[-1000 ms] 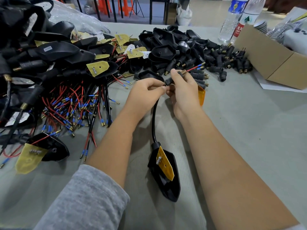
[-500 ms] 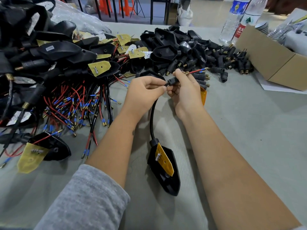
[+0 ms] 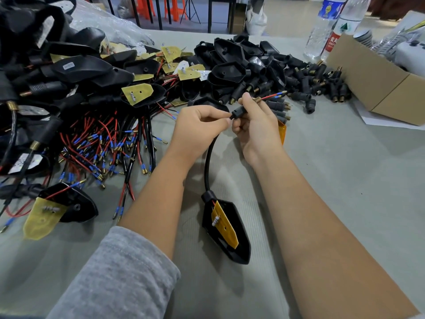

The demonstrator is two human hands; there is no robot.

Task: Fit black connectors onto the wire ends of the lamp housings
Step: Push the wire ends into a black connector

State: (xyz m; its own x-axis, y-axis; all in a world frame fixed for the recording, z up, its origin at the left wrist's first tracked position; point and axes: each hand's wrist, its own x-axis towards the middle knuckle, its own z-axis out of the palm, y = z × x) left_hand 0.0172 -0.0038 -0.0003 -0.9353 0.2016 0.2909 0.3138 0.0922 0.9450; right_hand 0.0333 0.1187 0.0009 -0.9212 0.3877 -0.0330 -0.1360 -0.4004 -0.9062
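Both hands' grips pinch the black connector; cardboard box contents unclear.

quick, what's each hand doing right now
Left hand: pinching the black cable just below the connector.
Right hand: gripping the black connector.

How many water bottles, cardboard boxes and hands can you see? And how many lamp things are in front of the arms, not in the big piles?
Water bottles: 2, one blue-labelled and one red-and-green-labelled
Cardboard boxes: 1
Hands: 2, left hand and right hand, both holding the black connector
Lamp housings out of the piles: 2, and
Total: 7
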